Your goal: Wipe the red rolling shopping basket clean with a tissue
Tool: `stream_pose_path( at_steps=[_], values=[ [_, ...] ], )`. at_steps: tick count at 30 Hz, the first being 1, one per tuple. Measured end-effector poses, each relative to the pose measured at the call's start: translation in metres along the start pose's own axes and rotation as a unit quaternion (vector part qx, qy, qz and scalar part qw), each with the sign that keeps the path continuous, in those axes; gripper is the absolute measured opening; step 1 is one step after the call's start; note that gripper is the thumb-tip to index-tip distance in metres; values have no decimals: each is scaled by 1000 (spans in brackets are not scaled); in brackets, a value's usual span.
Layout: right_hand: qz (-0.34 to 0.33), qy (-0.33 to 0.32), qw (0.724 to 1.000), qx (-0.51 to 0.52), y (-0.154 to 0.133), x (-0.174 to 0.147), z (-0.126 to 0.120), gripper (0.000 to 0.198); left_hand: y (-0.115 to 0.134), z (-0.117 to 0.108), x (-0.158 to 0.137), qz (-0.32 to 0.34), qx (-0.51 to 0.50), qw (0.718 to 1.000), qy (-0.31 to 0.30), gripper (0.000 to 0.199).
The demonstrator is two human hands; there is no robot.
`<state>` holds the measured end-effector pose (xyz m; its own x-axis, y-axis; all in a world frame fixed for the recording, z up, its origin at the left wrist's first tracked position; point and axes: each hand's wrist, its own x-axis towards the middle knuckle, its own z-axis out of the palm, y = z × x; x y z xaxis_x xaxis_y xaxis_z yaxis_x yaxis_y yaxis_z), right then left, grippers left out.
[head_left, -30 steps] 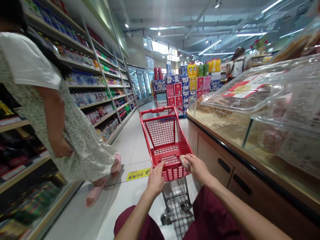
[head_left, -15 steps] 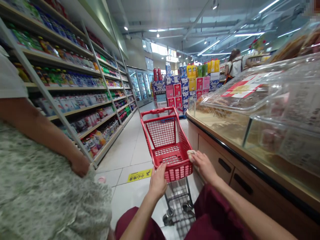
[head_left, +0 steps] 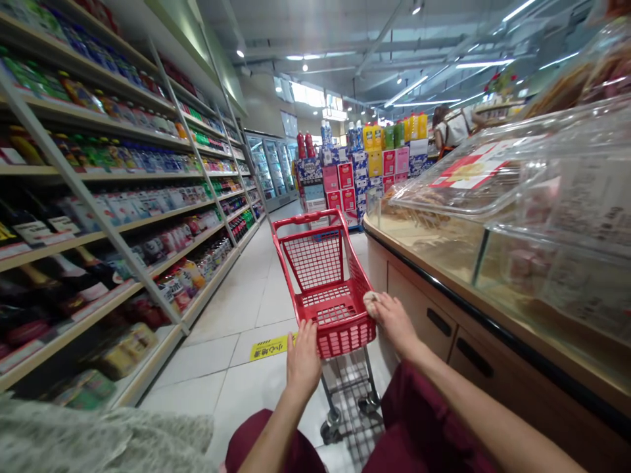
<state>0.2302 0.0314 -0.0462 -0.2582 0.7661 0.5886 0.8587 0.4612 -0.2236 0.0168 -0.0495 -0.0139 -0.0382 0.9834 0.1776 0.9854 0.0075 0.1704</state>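
A small red shopping cart (head_left: 320,299) with a grid-patterned plastic basket stands right in front of me, with nothing in the part of the basket that shows. My left hand (head_left: 303,361) is on the near left corner of its rim, fingers laid over the edge and thumb side hidden. At the near right corner, my right hand (head_left: 394,322) has its fingers bent round a crumpled whitish cloth or tissue (head_left: 371,303), which touches the rim. Below the basket show the cart's grey legs and black wheels (head_left: 331,427).
Drink shelves (head_left: 142,174) line the left, and a glass-fronted food counter (head_left: 419,253) runs close on the right. Stacked drink cartons (head_left: 340,187) stand ahead. A yellow floor sign (head_left: 270,348) lies on the tiles. Another person's patterned garment (head_left: 103,437) is at lower left; a person (head_left: 456,128) is farther off.
The person at my left has moved back, mostly out of view, uncovering the lower shelves. The distant person leans more to the right. My hands stay on the cart's rim.
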Motion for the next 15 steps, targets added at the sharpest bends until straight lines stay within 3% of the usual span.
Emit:
stream_pose_path(
  at_steps=[4, 6, 8, 11, 15],
  values=[
    [-91, -16, 994, 65, -62, -1, 23, 31, -3, -4, 3, 32, 33, 999, -29, 56],
    [-101, -28, 991, 89, -82, -1, 23, 29, -5, -6, 2, 40, 38, 998, -30, 56],
    [-65, -45, 991, 109, -76, 0, 8, 26, -6, -7, -1, 36, 36, 998, -22, 56],
    [20, -71, 986, 152, -40, 6, -33, 24, -6, -5, -5, 34, 24, 999, -10, 55],
    [57, -180, 974, 123, -17, 28, -68, 21, -4, -3, -6, 27, 11, 1000, 4, 55]
  ],
)
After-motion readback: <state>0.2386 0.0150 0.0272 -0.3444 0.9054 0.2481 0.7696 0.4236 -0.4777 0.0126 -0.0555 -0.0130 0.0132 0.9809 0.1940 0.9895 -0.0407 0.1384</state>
